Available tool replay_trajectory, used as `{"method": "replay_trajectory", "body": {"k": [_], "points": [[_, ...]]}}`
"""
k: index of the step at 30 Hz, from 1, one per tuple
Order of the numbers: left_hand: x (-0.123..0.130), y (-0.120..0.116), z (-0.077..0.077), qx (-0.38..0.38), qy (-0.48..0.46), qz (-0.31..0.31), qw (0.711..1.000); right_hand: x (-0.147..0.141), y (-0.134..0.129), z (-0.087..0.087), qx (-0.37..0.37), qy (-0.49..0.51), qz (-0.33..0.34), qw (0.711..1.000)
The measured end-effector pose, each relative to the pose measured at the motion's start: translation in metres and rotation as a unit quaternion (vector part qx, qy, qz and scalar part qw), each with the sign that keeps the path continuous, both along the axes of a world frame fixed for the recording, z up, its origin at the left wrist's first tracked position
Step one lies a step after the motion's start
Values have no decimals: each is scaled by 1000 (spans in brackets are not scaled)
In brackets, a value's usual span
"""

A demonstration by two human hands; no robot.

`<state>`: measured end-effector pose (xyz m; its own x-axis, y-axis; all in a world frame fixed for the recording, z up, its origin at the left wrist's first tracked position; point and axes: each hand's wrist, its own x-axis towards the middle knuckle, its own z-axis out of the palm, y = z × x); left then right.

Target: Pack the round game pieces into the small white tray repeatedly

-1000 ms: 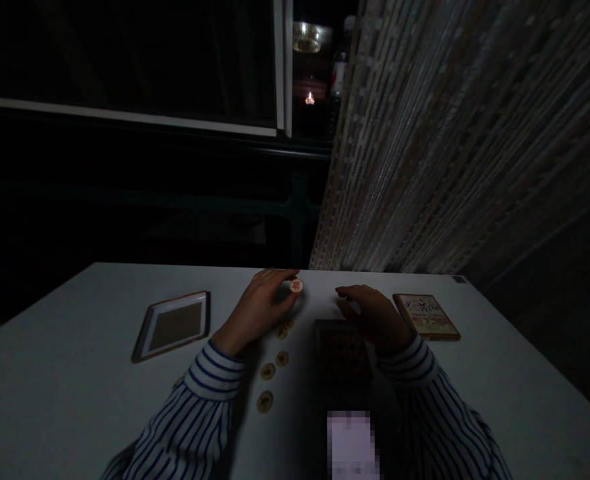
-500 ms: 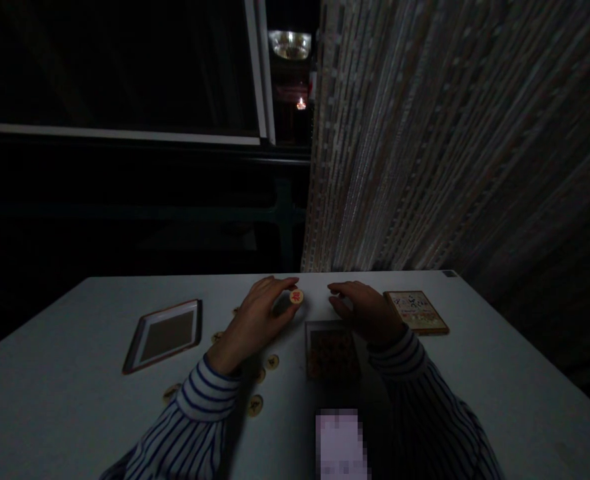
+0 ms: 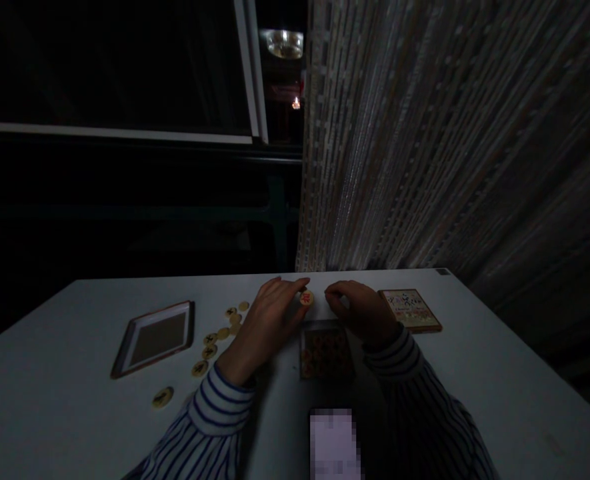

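Note:
Between the thumb and fingertips of my left hand (image 3: 269, 320) is a round wooden piece with a red character (image 3: 307, 298). My right hand (image 3: 362, 310) is just to its right, thumb and fingers curled together; whether anything is between them is too dark to tell. Below the hands lies a square box (image 3: 327, 353) holding several round pieces. Left of my left forearm, several round pieces with dark markings (image 3: 200, 368) are strewn on the table, one of them (image 3: 163, 397) nearer the front.
An open tray-like lid (image 3: 189, 327) lies on the left of the white table (image 3: 65, 373). A decorated flat box cover (image 3: 411, 310) is at the right. A phone (image 3: 335, 443) lies at the front. Behind the table hangs a string curtain (image 3: 375, 133).
My left hand has moved slightly right with the red-marked piece, nearer my right hand. My right hand's thumb and fingers have come closer together. The view has shifted a little, and more loose pieces show.

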<state>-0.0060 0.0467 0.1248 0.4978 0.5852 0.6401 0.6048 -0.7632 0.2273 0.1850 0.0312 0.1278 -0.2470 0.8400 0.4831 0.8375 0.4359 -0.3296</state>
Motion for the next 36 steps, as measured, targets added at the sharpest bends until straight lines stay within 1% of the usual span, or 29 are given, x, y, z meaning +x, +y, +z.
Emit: {"method": "replay_trajectory", "body": {"k": [3, 6, 9, 11, 14, 19, 24, 27, 30, 33, 36], "points": [[3, 0, -2, 4, -7, -11, 1000, 0, 1, -1, -2, 29, 15, 999], [4, 0, -4, 6, -4, -19, 1000, -1, 1, -2, -19, 77, 62, 995], [4, 1, -6, 7, 2, -21, 1000, -3, 1, -4, -42, 136, 115, 983], [4, 2, -6, 0, 3, -26, 1000, -4, 1, -5, -50, 167, 132, 976], [5, 2, -6, -17, 4, -36, 999, -5, 2, -7, -60, 186, 133, 972], [5, 3, -9, -21, 3, -35, 999, -5, 3, -9, -83, 213, 141, 963], [3, 2, -10, -23, -14, -46, 999, -5, 2, -7, -75, 211, 130, 966], [1, 0, -8, -62, -40, -48, 996, -5, 2, -5, -70, 221, 115, 966], [0, -2, -5, -133, -72, -42, 988, -5, 2, -3, -63, 225, 100, 967], [1, -2, -4, -200, -114, -38, 972, -6, 1, 0, -46, 219, 80, 971], [4, -2, -1, -257, -158, -37, 953, -7, -1, 2, -46, 216, 68, 973]]}}
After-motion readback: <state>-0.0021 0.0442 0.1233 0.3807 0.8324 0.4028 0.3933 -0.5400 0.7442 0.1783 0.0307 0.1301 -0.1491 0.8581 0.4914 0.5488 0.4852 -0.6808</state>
